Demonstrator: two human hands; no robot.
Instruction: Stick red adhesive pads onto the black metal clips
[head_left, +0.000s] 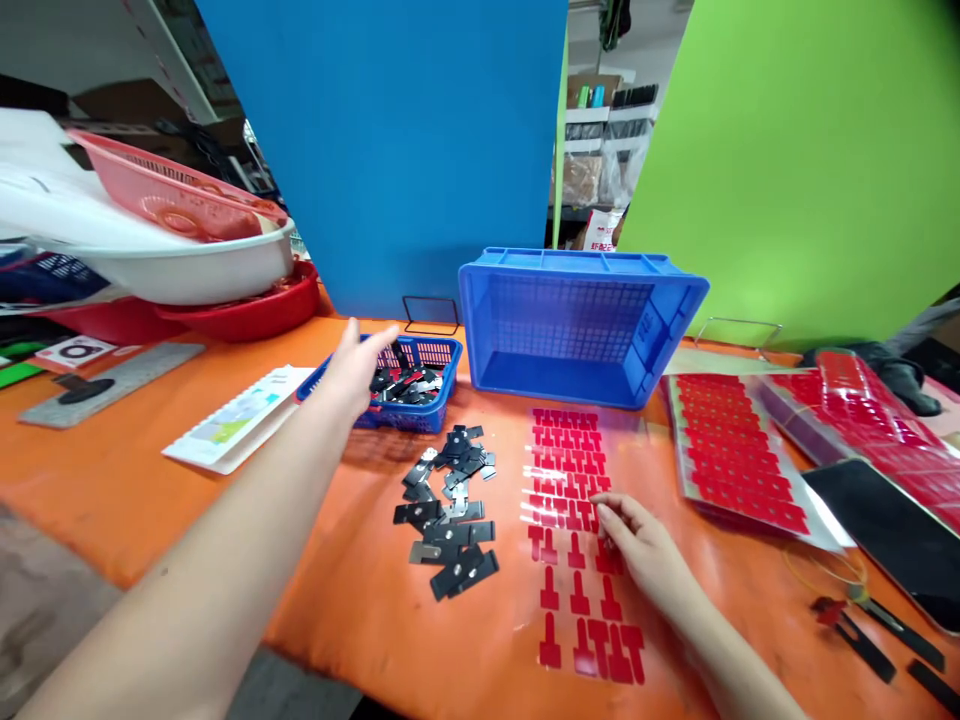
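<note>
As I watch through the head camera, my left hand (351,372) spreads its visible fingers over the slotted blue plastic basket (429,418), seemingly empty; my right hand (637,538) curls at the flat red T-shaped stickers (580,593) on the orange table (352,590), its hold unclear; they look light, floppy, best taken by an edge.

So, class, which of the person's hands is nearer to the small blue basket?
The left. The left hand is at the basket, covering part of its left side in view; the right hand is well to its right, beside the red stickers.
</note>
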